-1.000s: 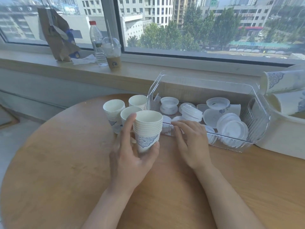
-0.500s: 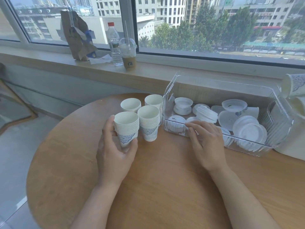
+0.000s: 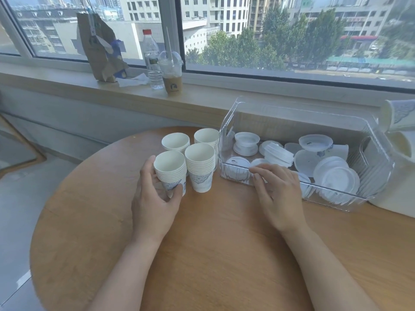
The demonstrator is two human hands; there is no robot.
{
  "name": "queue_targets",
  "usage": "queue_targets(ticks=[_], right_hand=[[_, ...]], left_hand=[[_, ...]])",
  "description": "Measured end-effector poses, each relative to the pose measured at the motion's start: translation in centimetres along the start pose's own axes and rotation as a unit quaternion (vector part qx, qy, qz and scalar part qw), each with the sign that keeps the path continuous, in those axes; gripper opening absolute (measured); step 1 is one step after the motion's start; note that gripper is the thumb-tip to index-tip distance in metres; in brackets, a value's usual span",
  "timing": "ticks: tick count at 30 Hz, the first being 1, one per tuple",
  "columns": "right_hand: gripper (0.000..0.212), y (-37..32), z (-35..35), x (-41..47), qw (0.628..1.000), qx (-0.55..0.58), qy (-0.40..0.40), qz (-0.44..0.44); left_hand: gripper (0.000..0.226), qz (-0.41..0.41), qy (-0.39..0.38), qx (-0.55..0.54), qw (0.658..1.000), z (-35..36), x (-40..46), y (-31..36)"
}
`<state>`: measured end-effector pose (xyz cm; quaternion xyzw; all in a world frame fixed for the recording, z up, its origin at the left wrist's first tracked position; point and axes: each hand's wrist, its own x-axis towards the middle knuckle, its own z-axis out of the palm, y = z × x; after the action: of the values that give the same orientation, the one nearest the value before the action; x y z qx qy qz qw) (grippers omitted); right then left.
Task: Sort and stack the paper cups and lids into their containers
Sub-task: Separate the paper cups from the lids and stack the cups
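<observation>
Your left hand: fingers curled round front-left cup stack, on surface w/ 3 other stacks. Your right hand: fingers relaxed, resting on clear bin front wall; lids inside.

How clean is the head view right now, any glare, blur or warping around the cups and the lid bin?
Head view: bright, even daylight from the window, shadows faint. Cup stacks and both hands sharp. The clear bin shows reflections, so lids look hazy through its walls. Wide-angle warping bends the windowsill and table edge.
</observation>
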<state>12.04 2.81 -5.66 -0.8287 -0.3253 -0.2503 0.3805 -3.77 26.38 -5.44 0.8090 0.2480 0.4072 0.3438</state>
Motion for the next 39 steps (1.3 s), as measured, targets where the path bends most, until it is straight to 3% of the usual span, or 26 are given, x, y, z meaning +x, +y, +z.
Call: queue_targets(ticks=[5, 10, 14, 21, 28, 32, 35, 39], right_hand=[[0.028, -0.1, -0.8, 0.1, 0.999, 0.006, -0.032, 0.004], [0.030, -0.6, -3.5, 0.1, 0.997, 0.022, -0.072, 0.019], [0.025, -0.6, -7.4, -0.6, 0.998, 0.002, -0.056, 0.026], [0.028, 1.2, -13.5, -0.6, 0.995, -0.042, -0.028, 0.089], [0.050, 3.1, -13.8, 1.3, 0.958, -0.152, -0.169, 0.175], [0.043, 3.7, -12.4, 2.0, 0.943, -0.195, -0.209, 0.170], [0.042, 4.0, -11.7, 2.5, 0.951, -0.151, -0.238, 0.130], [0.037, 5.3, -11.2, 4.0, 0.974, -0.106, -0.114, 0.165]], left_hand=[[0.093, 0.002, -0.031, 0.023, 0.999, -0.4, 0.3, 0.6], [0.088, 0.068, 0.015, 0.069, 0.995, -1.2, 0.8, 3.1], [0.074, 0.136, 0.023, 0.067, 0.988, -0.3, 0.4, 6.8], [0.063, 0.166, -0.041, 0.000, 0.985, 4.3, -2.1, 12.2], [0.055, 0.191, -0.166, 0.006, 0.968, 10.9, -4.4, 13.3], [0.049, 0.178, -0.184, 0.019, 0.967, 13.6, -4.4, 12.6], [0.038, 0.192, -0.173, 0.019, 0.966, 14.4, -4.4, 11.9], [0.037, 0.199, -0.153, 0.006, 0.968, 15.0, -4.1, 11.3]])
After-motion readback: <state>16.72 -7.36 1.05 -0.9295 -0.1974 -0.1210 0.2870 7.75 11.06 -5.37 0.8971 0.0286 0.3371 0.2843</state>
